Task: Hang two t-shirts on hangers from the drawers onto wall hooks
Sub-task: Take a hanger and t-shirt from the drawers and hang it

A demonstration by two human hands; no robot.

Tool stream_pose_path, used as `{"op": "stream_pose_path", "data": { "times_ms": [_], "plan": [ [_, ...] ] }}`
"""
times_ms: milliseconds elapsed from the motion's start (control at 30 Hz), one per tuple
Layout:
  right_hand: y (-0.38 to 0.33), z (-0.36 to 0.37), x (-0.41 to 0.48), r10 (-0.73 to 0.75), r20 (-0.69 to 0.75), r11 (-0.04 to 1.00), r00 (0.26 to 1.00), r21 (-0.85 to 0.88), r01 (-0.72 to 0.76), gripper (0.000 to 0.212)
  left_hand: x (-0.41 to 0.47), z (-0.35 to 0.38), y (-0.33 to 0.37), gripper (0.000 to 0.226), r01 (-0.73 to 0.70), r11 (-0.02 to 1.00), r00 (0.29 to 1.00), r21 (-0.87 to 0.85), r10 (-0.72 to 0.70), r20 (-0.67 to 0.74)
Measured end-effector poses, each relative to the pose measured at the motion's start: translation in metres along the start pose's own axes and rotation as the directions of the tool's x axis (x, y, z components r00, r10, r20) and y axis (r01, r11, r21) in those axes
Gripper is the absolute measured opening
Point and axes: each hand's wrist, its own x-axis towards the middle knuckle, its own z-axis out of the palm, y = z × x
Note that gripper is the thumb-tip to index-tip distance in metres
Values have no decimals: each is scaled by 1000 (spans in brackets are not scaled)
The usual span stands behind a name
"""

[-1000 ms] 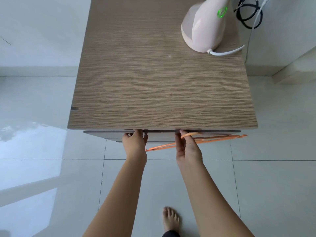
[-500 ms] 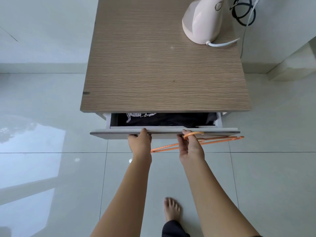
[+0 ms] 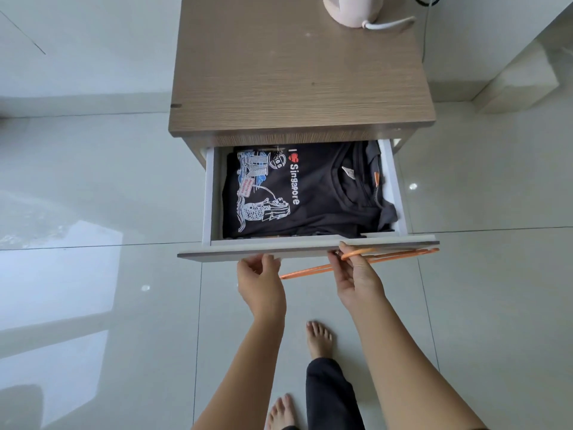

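The black t-shirt lies folded flat inside the open drawer, print side up, filling most of it. Its long axis runs across the drawer, parallel to the front panel. The collar is toward the drawer's right wall and the printed chest toward its left.

The wooden cabinet that carries the drawer stands behind it, and its top overhangs only the drawer's back edge, so the shirt is uncovered from above. A second dark garment is bunched against the drawer's right wall, touching the shirt's collar end.

Both hands sit at the drawer's front panel, with the shirt just past it. The left hand curls its fingers up under the panel's lower edge, in front of the shirt's middle, and carries nothing else. The right hand is nearer the collar but is occupied. It holds an orange hanger by the hook, and the hanger's bar lies along the front of the drawer below the panel.

I judge the left hand better placed to lift the shirt. Only the front panel's rim has to be cleared.

A pink appliance with a white cable sits at the cabinet's far edge, well away from the drawer.
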Motion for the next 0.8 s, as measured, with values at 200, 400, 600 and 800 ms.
{"op": "stream_pose_path", "data": {
  "times_ms": [200,400,600,800],
  "plan": [
    [4,-4,-4,48,36,998,998,-39,-46,19,4,6,33,17,-463,876,876,134,429,222],
    [2,-5,3,45,32,995,998,-95,-42,16,71,36,67,25,-424,748,906,510,344,248],
    [2,-8,11,74,47,993,996,-91,-70,21,104,44,53,57,-197,609,978,768,172,114],
    [2,-13,15,127,65,990,990,-71,-123,39,107,53,45,49,-136,572,969,809,248,-13]
  ]
}}
